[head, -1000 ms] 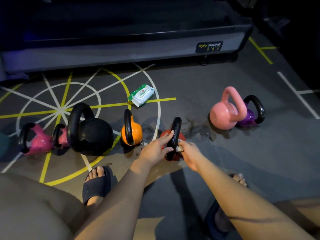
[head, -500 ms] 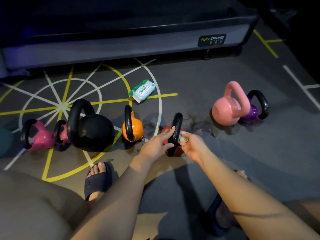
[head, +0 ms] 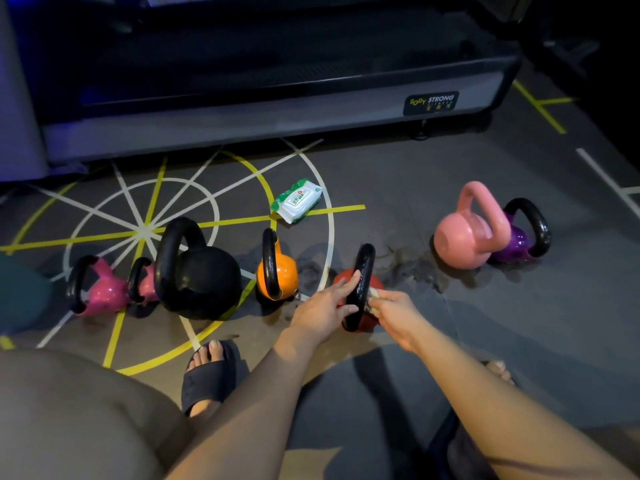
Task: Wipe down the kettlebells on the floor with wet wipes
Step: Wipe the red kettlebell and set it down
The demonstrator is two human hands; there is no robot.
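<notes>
A red kettlebell (head: 375, 282) with a black handle stands on the grey floor in the middle of a row. My left hand (head: 325, 306) rests against the left side of its handle with fingers straight. My right hand (head: 391, 311) grips a crumpled white wet wipe (head: 373, 295) and presses it against the handle's right side. To the left stand an orange kettlebell (head: 282, 275), a big black kettlebell (head: 204, 278) and two pink ones (head: 104, 292). A light pink kettlebell (head: 460, 237) and a purple one (head: 516, 242) stand at the right.
A green and white pack of wet wipes (head: 296, 199) lies on the floor behind the row. A treadmill base (head: 242, 126) runs across the back. My sandalled left foot (head: 211, 372) is near the front, with my knee at the lower left. Wet marks darken the floor between the red and pink kettlebells.
Both hands stay on the red kettlebell's handle; my right hand with the wipe has shifted slightly along it. The view has tilted a little.
</notes>
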